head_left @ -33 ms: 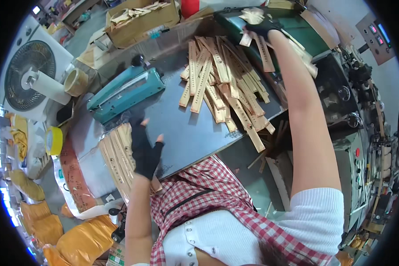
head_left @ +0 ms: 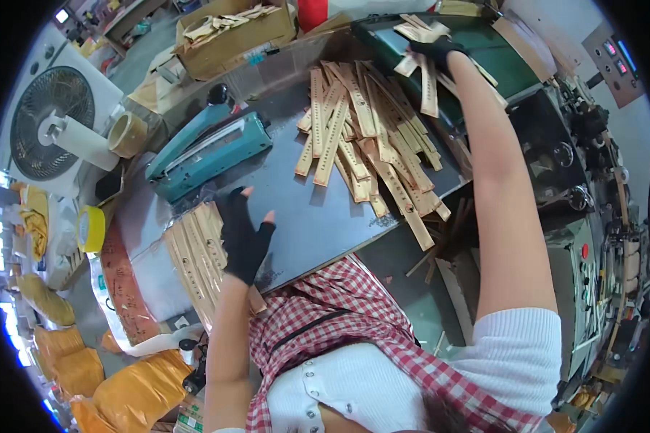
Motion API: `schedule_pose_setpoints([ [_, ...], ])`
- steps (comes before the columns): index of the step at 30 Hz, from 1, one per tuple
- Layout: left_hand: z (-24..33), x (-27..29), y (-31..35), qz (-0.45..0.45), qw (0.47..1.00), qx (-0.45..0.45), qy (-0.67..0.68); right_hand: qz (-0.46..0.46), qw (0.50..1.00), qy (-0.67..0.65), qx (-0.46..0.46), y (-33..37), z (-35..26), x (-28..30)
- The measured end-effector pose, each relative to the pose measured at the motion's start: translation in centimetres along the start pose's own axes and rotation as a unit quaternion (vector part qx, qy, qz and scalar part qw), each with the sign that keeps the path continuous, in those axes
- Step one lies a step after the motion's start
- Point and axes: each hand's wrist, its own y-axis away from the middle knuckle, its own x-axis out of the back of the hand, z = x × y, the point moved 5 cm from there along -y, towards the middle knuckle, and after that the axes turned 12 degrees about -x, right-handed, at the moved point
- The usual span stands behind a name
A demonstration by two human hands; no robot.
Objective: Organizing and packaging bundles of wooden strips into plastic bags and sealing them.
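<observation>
My left hand [head_left: 245,234], in a black fingerless glove, lies open with thumb and finger apart. It rests beside a row of flat wooden rulers [head_left: 193,249] wrapped in clear plastic, touching their edge. At the far right my right hand [head_left: 440,50], gloved alike, reaches over a green conveyor belt [head_left: 516,61]. Its fingers close on several wooden rulers [head_left: 427,90]; the fingertips are partly hidden by them. A loose heap of wooden rulers [head_left: 368,133] with rows of printed marks covers the table's right part, some jutting past its edge.
A teal hand sealer [head_left: 217,162] stands at the back left of the grey table [head_left: 289,209]. Farther left are a roll of yellow tape [head_left: 90,229] and a fan [head_left: 53,126]. Behind is a cardboard box [head_left: 238,36] of wooden pieces. A dark machine [head_left: 549,159] adjoins the right side.
My right hand has shifted slightly among the rulers on the belt, and the pale pieces at its fingertips have moved right. My left hand is nearly still.
</observation>
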Motion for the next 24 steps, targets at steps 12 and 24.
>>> schedule_pose_setpoints([
  [12,-8.5,-13.6,-11.5,-0.093,0.944,0.253,0.191,0.100,0.964,0.138,0.204,15.6,-10.8,-9.2],
  [24,-1.8,-17.7,-14.8,-0.013,0.939,0.317,0.137,0.025,0.989,-0.130,0.060,13.7,0.0,-19.8],
])
